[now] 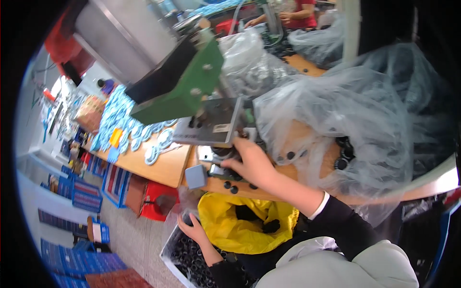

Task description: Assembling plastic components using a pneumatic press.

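Observation:
My right hand (250, 164) reaches in under the metal plate (211, 129) of a green and grey press (185, 89). Its thumb and forefinger are closed around a black round part (224, 153); the other fingertips are hidden. Lower down, my left hand (194, 232) is open and holds nothing I can see, its thumb and fingers apart. It hovers at the edge of a white box (169, 254) filled with black rings (189, 259). Beside it, a yellow bag (216, 225) gapes wide with a few black pieces inside.
A grey-blue block (196, 176) sits at the table edge, near loose black caps (234, 189). Clear plastic bags (331, 110) cover the right side. Pale blue ring-shaped pieces (120, 115) crowd the left table. Below stands a red stool (158, 199). Another person (302, 14) works across the table.

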